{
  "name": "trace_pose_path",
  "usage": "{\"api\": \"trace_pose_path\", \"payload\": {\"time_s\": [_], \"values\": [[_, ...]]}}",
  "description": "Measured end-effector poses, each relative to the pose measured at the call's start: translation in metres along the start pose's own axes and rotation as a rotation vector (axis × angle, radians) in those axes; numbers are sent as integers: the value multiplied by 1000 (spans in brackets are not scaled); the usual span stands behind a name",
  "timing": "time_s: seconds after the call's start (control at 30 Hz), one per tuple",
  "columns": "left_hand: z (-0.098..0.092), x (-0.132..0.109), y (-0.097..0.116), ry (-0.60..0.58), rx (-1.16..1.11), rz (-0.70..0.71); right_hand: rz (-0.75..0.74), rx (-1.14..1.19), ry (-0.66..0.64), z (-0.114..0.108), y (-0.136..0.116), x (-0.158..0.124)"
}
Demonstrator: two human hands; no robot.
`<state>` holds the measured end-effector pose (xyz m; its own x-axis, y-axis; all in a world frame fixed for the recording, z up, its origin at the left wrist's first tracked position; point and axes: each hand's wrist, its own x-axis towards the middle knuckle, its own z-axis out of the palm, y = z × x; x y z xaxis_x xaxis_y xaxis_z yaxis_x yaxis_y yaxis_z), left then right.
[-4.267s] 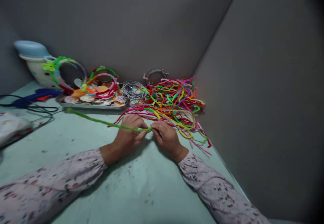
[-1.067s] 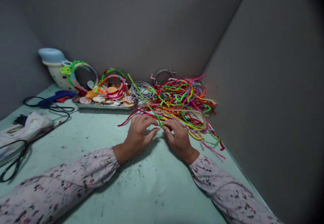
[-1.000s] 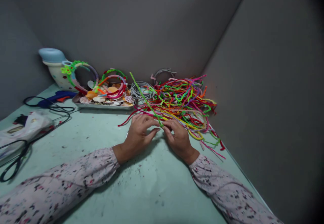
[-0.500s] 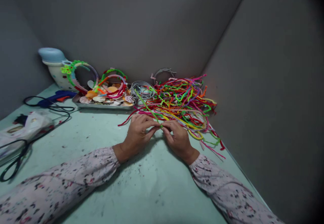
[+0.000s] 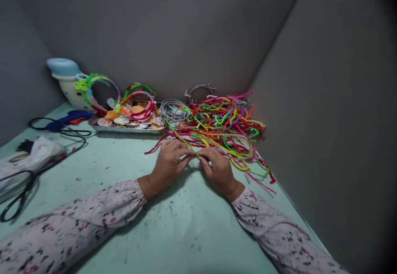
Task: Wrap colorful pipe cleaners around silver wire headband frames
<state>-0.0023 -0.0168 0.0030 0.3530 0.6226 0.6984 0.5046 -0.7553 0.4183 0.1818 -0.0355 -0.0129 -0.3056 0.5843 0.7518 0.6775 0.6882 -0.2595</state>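
Fingertips of my left hand (image 5: 170,161) pinch a thin green pipe cleaner (image 5: 180,137) near its lower end. My right hand (image 5: 217,170) pinches the same end, its fingertips almost touching those of the left. From there the green stem slants up and to the left, past a coil of grey wire (image 5: 175,109). Just beyond my hands lies a tangled heap of coloured pipe cleaners (image 5: 225,119).
A metal tray (image 5: 130,130) holds shells and fuzzy rings. Left of it are a blue tool (image 5: 66,120), a black cable (image 5: 81,141), a plastic bag (image 5: 43,150) and a blue-capped bottle (image 5: 72,86). Grey walls enclose the pale green table (image 5: 186,232).
The free upper part of the green pipe cleaner has dipped slightly lower. Both hands are in nearly the same place.
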Motion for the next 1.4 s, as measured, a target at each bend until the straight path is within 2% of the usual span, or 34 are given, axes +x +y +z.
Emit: {"api": "trace_pose_path", "payload": {"time_s": [0.63,0.9,1.13,1.4], "values": [[1,-2,-1,0,18,-14,-11,-28,2,1,1,-1],[-1,0,0,-34,41,-15,-14,-33,-8,0,1,-1],[-2,2,3,-108,85,-16,-28,-36,-15,-2,-2,1],[0,0,0,-69,108,-19,-12,-63,-13,-1,0,0]]}}
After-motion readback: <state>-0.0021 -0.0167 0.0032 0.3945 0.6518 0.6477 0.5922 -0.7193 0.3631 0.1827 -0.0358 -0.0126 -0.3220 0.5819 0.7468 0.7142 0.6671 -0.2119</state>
